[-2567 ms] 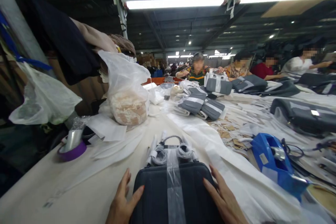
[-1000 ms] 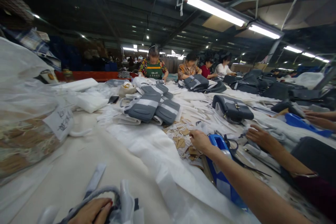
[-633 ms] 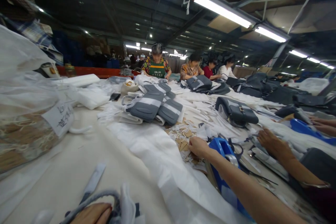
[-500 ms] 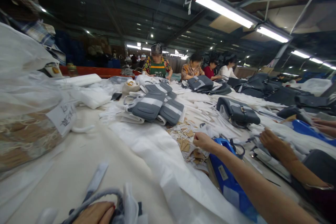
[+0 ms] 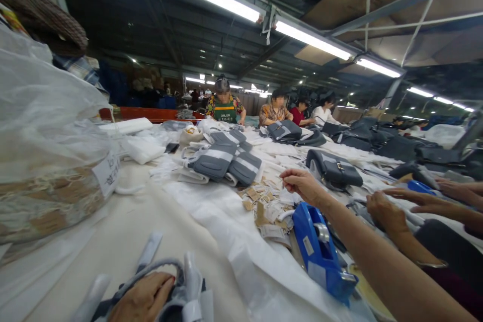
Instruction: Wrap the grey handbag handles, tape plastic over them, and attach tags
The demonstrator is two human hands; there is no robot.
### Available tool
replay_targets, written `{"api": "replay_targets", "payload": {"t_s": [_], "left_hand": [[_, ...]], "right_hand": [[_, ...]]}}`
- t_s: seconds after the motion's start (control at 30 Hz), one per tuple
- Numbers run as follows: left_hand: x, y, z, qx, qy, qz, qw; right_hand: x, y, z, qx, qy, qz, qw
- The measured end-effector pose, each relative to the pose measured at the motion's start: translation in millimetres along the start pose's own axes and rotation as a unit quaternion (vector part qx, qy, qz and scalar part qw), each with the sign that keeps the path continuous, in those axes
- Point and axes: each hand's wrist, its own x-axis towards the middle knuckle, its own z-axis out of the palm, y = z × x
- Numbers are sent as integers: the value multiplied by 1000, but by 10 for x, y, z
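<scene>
At the bottom, my left hand [image 5: 142, 298] is curled on a dark grey bag [image 5: 173, 312], under its arched handle [image 5: 166, 263]. White wrapping covers parts of this bag, and most of it lies below the view. My right arm reaches forward across the table. My right hand [image 5: 297, 183] hangs over the edge of a pile of brown and white hang tags [image 5: 260, 201], its fingers bent together. Whatever is between those fingertips is too small to make out. Below my right wrist stands a blue tape dispenser [image 5: 320, 256].
A clear plastic sack [image 5: 49, 201] of tags stands at left. Grey bag pieces [image 5: 215, 158] and a buckled grey bag [image 5: 334, 168] lie ahead. At right, co-workers' hands [image 5: 387, 211] handle a wrapped item. Other people [image 5: 222, 105] work across the table.
My right hand has lifted slightly off the tag pile, and its fingers have come forward. The view has shifted, showing more of the left hand and bag. Another co-worker's hand has reached in at right.
</scene>
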Motion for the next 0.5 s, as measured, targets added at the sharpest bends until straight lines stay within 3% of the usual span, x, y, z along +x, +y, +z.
{"api": "replay_targets", "payload": {"t_s": [0.1, 0.2, 0.27, 0.4, 0.5], "left_hand": [[9, 145, -74, -31, -25, -54, 998], [5, 238, -177, -75, 38, -88, 993], [19, 351, -277, -108, 94, -72, 987], [70, 839, -491, -170, 148, 8, 974], [96, 1314, -569, -228, 105, 12, 968]], "right_hand": [[-129, -127, 11, -9, -10, -3, 1000], [-305, -302, 31, -9, -23, -13, 1000], [-453, -429, 60, -7, -36, -18, 999], [-800, -658, 201, 1, -88, -15, 996], [-1059, -785, 401, 20, -134, -11, 991]]}}
